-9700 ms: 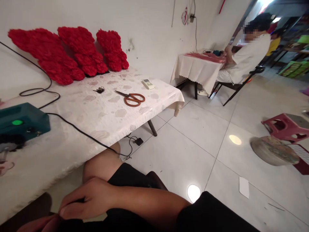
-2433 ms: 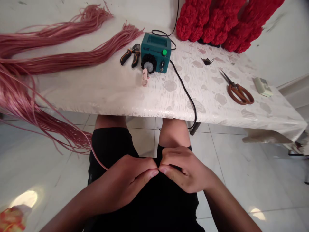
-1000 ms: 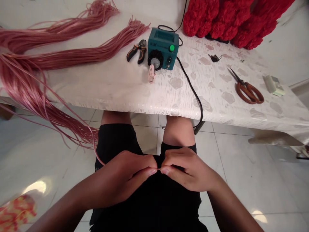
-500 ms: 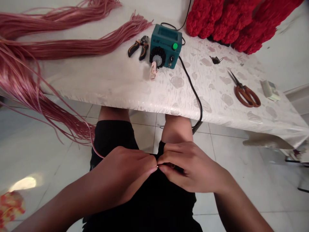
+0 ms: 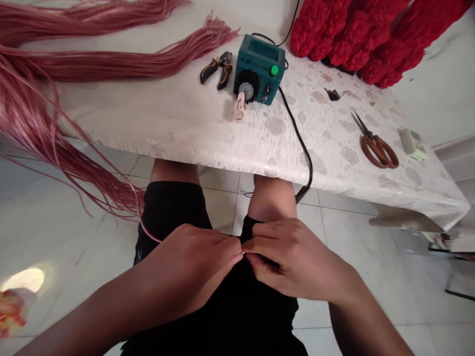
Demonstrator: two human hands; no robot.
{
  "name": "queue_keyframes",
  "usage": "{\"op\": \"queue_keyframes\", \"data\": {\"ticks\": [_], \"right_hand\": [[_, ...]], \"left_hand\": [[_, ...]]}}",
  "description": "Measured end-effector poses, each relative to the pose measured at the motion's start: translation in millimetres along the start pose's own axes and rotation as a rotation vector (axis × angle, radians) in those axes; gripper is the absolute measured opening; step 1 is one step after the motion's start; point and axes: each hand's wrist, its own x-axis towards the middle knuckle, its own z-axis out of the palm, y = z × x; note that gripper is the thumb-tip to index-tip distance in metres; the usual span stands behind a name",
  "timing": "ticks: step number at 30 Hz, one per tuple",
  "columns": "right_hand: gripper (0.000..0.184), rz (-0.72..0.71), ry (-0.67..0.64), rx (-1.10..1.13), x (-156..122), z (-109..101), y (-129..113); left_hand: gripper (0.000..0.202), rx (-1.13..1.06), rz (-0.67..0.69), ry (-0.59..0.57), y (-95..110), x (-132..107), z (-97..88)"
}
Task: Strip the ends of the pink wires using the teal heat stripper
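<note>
Pink strand [image 5: 148, 233] is the thing in hand: it trails from the loose bundle [image 5: 22, 106] at the table's left, curves down beside the dark shorts [image 5: 174, 205] and runs in under the left hand [image 5: 198, 264]. The left thumb and forefinger are pressed together on it above the lap, and a tiny pale bit shows at their tips. The right hand [image 5: 289, 257] meets them there, its thumb and forefinger bent with a small gap between — whether they grip the strand, I cannot tell.

On the patterned tablecloth [image 5: 166, 116] stands a teal machine [image 5: 260, 64] with a green button [image 5: 274, 70]; faint marks like lettering run across its front, too blurred to read. A pale pink clip [image 5: 240, 107] sticks out from its grey hub. Black-and-orange pliers [image 5: 224, 76] lie open just left of the machine. Farther right are brown-handled scissors [image 5: 374, 148] and a small pale box [image 5: 413, 144] — any print on it is illegible. Red flowers [image 5: 349, 37] lean against the wall behind.
</note>
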Motion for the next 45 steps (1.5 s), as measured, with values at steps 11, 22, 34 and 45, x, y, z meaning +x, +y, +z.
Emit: {"op": "queue_keyframes", "data": {"ticks": [11,22,34,45], "right_hand": [[0.016,-0.017,-0.131,-0.121,11.9,-1.3,2.3],[0.017,-0.047,-0.042,-0.139,8.1,8.2,6.6],[0.019,-0.159,0.091,-0.028,9.6,4.6,11.8],[0.019,-0.17,0.163,0.104,12.0,4.9,16.5]], "left_hand": [[0.023,0.05,0.007,-0.029,-1.0,5.9,4.6],[0.029,0.093,-0.02,-0.019,-1.7,4.6,7.1],[0.03,-0.112,-0.082,-0.045,-2.9,-0.7,0.2],[0.032,-0.142,-0.086,-0.021,-6.5,-1.9,-4.8]]}}
